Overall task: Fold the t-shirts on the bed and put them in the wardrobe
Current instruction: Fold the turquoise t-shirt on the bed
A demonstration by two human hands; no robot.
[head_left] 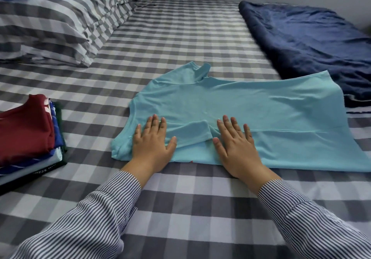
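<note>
- A bed in grey-and-white checked sheet (pixel 180 38) is seen filling the view.
- A light turquoise cotton t-shirt (pixel 251 106) is spread flat at the bed's middle, one sleeve folded inward.
- A stack of folded shirts, dark red on top (pixel 24 126), is set at the left.
- The left hand (pixel 152 140) and right hand (pixel 235 140) are pressed flat on the t-shirt's near edge, each grip open, fingers straight, nothing held.

Partial "ESE" on black garment (pixel 43 171)

The folded stack (pixel 26 136) and navy blanket (pixel 313 44) are cut by the edges; the stack's white lettering is unreadable.
</note>
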